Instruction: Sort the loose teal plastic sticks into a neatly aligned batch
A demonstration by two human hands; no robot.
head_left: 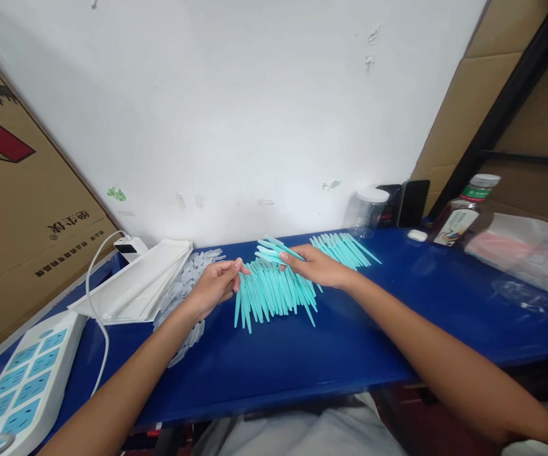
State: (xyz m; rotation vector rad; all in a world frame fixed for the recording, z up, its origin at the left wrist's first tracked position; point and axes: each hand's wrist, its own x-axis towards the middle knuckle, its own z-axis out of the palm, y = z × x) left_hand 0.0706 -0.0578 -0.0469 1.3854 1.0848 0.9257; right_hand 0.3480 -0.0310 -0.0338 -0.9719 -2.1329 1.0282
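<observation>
A heap of several thin turquoise plastic sticks (274,291) lies on the blue table (350,342), with a second fan of the same sticks (345,249) behind it. My right hand (316,266) rests on the heap, fingers closed on a few turquoise sticks (274,252) that point left. My left hand (214,285) is at the heap's left edge, its fingertips pinched together near the stick ends; what they hold is too small to tell. Clear plastic sleeves (186,285) lie under and beside my left hand.
A stack of white flat bags (136,285) lies left of the sleeves. A white power strip (22,386) with a cable and charger (129,246) sits at the left edge. Far right: a clear jar (369,212), a phone (412,202), a bottle (464,212), plastic bags (525,253). Cardboard boxes (18,209) flank the table.
</observation>
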